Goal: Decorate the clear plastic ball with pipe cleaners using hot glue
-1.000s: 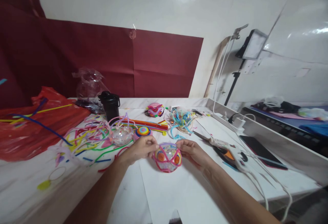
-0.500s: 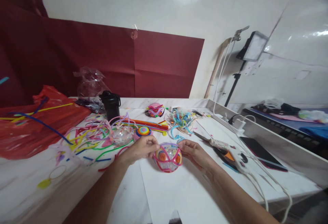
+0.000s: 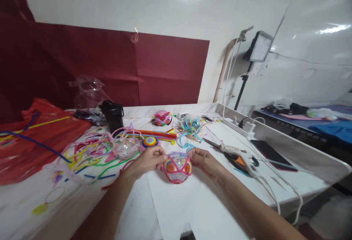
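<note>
A clear rounded ball (image 3: 177, 177) stands over the white sheet, trimmed with pink pipe cleaner lines and two orange round patches like eyes. My left hand (image 3: 152, 158) pinches its upper left edge between thumb and fingers. On the opposite side, my right hand (image 3: 202, 159) is closed at the upper right edge. A thin lilac strip runs along the top of the ball between the two hands. Behind my left hand sits a disc of coloured rings (image 3: 150, 141), and beside that is another clear ball (image 3: 127, 148).
Pipe cleaners (image 3: 90, 148) lie tangled at left near a red plastic bag (image 3: 52, 137) and a black cup (image 3: 112, 115). Blue and tan strands (image 3: 190, 128) are heaped behind. At right lie scissors (image 3: 213, 144), a glue gun (image 3: 242, 155) with its cable, and a phone (image 3: 272, 155).
The whole scene has shifted slightly left in view as the head turned right. Both hands keep their hold on the ball, which is tipped a little differently.
</note>
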`<state>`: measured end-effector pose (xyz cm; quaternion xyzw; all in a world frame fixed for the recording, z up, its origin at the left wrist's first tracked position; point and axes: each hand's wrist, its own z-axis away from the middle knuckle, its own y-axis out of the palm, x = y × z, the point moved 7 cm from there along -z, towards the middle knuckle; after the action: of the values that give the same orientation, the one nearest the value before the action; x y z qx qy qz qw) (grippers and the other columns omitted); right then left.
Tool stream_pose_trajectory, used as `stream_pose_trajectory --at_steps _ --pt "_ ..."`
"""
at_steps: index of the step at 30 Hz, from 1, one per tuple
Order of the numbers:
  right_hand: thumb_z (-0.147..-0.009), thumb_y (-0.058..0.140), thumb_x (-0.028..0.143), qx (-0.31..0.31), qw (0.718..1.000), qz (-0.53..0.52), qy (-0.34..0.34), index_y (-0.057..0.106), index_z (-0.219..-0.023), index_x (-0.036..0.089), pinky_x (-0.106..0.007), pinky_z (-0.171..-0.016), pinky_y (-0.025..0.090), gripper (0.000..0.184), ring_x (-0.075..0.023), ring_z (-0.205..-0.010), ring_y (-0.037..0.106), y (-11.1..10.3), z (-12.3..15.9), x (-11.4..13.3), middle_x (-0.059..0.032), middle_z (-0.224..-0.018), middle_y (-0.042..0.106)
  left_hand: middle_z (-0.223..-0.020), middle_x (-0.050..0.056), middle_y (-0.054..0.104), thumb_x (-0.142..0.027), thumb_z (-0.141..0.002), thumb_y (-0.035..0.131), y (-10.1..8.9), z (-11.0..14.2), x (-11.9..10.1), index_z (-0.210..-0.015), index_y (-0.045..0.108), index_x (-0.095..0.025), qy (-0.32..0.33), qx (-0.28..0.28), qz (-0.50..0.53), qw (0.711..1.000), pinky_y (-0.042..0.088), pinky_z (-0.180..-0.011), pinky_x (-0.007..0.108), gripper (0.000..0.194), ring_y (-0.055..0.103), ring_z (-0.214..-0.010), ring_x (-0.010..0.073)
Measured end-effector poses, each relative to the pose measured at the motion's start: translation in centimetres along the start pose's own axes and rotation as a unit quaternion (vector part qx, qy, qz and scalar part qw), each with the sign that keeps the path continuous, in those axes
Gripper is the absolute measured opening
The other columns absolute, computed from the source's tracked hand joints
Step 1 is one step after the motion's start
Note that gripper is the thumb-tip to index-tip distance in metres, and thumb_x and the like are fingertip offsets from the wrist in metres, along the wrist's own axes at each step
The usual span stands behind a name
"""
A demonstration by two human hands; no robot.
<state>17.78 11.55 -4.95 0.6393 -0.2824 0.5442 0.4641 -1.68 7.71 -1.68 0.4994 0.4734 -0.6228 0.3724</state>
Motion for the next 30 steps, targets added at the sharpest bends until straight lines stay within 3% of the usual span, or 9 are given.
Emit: stream_pose_trajectory --at_steps 10,21,26,30 --pt "-0.057 0.087 0.040 0.005 1.000 0.000 -0.011 0.069 -0.073 0.016 -0.031 -0.071 0.047 0.034 -0.0124 -0.063 0.059 -0.2 -0.1 0.2 -0.0003 -0.068 0.067 -0.051 -0.006 0.049 -0.047 -0.072 0.068 -0.1 -0.2 -0.3 -0.076 0.053 -0.018 -0.014 -0.024 0.002 1.000 0.021 -0.043 0.019 0.033 0.037 -0.043 0.0055" --pt "-0.058 0.084 0.044 0.010 0.994 0.084 -0.073 0.069 -0.072 0.017 -0.030 -0.067 0.046 0.034 -0.0124 -0.061 0.057 -0.7 -0.8 1.6 0.0007 -0.065 0.065 -0.053 -0.006 0.050 -0.043 -0.072 0.072 -0.3 -0.8 0.6 -0.080 0.054 -0.018 -0.028 -0.027 0.032 0.999 0.019 -0.041 0.018 0.032 0.038 -0.042 0.0048" --pt "-0.063 0.081 0.042 0.023 0.978 0.169 -0.117 0.069 -0.072 0.017 -0.030 -0.063 0.044 0.028 -0.0139 -0.058 0.056 -0.5 -0.6 3.0 0.0011 -0.060 0.063 -0.060 -0.006 0.051 -0.041 -0.072 0.073 -0.4 -0.9 0.7 -0.079 0.052 -0.018 -0.034 -0.035 0.042 0.998 0.019 -0.040 0.017 0.032 0.042 -0.046 0.0041" --pt "-0.068 0.078 0.029 0.021 0.953 0.251 -0.170 0.073 -0.074 0.019 -0.029 -0.064 0.042 0.012 -0.0152 -0.062 0.056 -0.2 -0.3 4.7 -0.0009 -0.069 0.067 -0.058 -0.007 0.050 -0.040 -0.071 0.074 -0.4 -0.8 0.6 -0.079 0.052 -0.018 -0.035 -0.033 0.037 0.998 0.019 -0.040 0.017 0.032 0.041 -0.045 0.0039"
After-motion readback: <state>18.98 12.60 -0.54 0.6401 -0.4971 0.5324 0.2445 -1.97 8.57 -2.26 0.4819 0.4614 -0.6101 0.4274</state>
